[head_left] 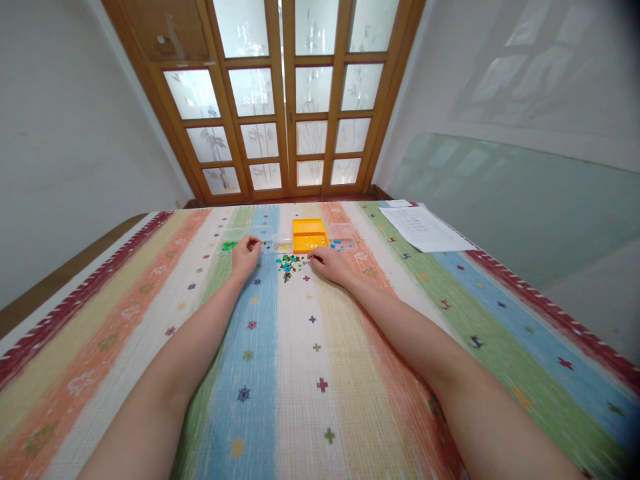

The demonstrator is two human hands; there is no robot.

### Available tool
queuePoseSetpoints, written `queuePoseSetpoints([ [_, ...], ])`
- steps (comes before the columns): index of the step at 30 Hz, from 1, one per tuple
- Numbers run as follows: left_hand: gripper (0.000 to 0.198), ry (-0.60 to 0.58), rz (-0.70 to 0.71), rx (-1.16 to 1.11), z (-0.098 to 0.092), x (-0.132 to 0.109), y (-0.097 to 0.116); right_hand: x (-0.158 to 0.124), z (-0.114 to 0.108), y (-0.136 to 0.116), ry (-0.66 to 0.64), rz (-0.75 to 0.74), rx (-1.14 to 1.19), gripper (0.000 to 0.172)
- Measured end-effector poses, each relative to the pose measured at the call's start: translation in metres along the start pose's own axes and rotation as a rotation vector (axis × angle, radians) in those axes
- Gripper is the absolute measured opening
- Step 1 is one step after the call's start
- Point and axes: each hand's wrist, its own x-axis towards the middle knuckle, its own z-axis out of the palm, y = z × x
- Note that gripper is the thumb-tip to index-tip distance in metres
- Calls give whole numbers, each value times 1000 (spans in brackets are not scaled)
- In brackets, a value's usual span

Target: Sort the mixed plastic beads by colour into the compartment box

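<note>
A small heap of tiny coloured pieces (pixel 289 265) lies on the striped cloth between my two hands. My left hand (pixel 245 256) rests curled just left of the heap, its fingertips pinched close to a clear tray; what they hold is too small to make out. My right hand (pixel 327 263) lies right of the heap with its fingers bent together, tips touching the cloth beside the pieces. Behind the heap stands an orange box (pixel 309 235). Clear trays flank it: one with green pieces (pixel 229 246), one with yellow (pixel 281 246), one with blue (pixel 339 244).
The striped cloth (pixel 300 373) covers the whole table. A printed paper sheet (pixel 424 228) lies at the far right. A wooden glazed door (pixel 280 100) stands beyond the table's far edge, and a glass pane (pixel 525 200) leans along the right wall.
</note>
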Motion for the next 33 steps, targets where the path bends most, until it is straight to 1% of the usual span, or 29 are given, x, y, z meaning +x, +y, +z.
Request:
queuePoseSetpoints([
  [2,18,44,-32,-10,-2,4,-10,0,0,0,-7,-4,-9,19],
  [7,23,91,-124,-11,-5,11,-27,-1,0,-1,-12,-18,-7,19],
  [10,28,105,-150,4,-6,11,-30,-1,0,-1,-20,-14,-12,20],
  [12,33,88,-155,31,-6,10,-28,-1,0,-1,-25,-11,-16,20],
  [14,37,53,-136,70,-6,8,-22,0,0,-1,-30,-15,-18,20],
  [16,36,-9,-76,111,-5,4,-15,0,0,0,-29,-18,-18,20],
  [18,31,-110,21,155,-4,0,-6,0,0,0,-32,-17,-20,20],
  [21,25,-297,174,255,-2,-8,7,0,-1,-1,-47,-8,-22,21],
  [24,23,-416,271,351,1,-15,18,0,-3,-3,-57,-7,-17,21],
  [28,18,-460,309,366,4,-21,26,-1,-5,-6,-48,-12,-17,21],
  [33,11,-441,295,324,7,-22,28,-1,-5,-6,-56,-6,-19,21],
])
